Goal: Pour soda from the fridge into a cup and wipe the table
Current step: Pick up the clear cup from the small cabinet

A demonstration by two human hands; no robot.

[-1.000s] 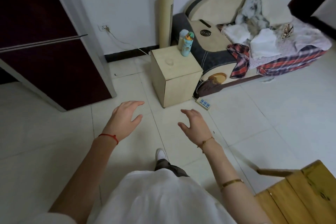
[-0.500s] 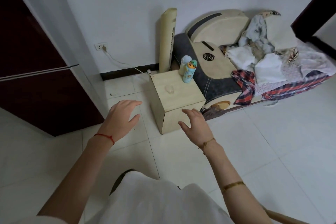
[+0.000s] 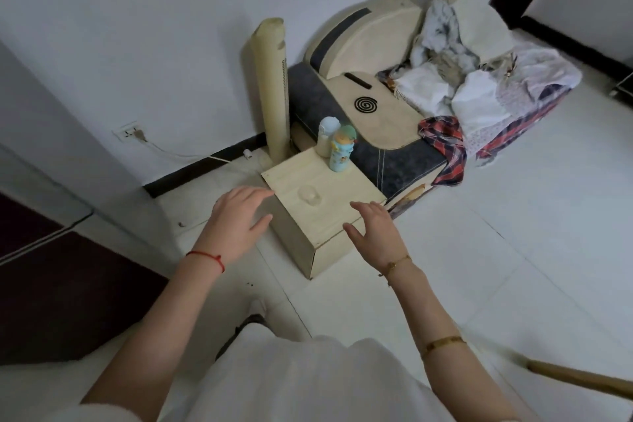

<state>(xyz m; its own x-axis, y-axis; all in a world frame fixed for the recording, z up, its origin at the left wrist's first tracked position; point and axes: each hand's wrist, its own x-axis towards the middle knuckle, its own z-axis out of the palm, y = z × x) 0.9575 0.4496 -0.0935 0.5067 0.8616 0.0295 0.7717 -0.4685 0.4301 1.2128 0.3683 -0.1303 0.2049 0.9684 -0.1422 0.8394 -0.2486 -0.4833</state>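
A small clear cup stands on top of a low pale wooden box table in the middle of the view. Both of my hands hover in front of it, empty, fingers spread and relaxed. My left hand is at the table's left edge, my right hand over its front right corner. The dark red fridge stands at the far left with its doors closed. No soda is in view.
Two bottles stand at the table's back. A tall cream tower fan rises behind it, beside a sofa piled with clothes. A cable runs along the wall from a socket. A wooden piece shows at lower right.
The view has come closer to the box table and turned right, so the fridge slid to the left edge. Both hands stayed raised and empty and now reach the table's front.
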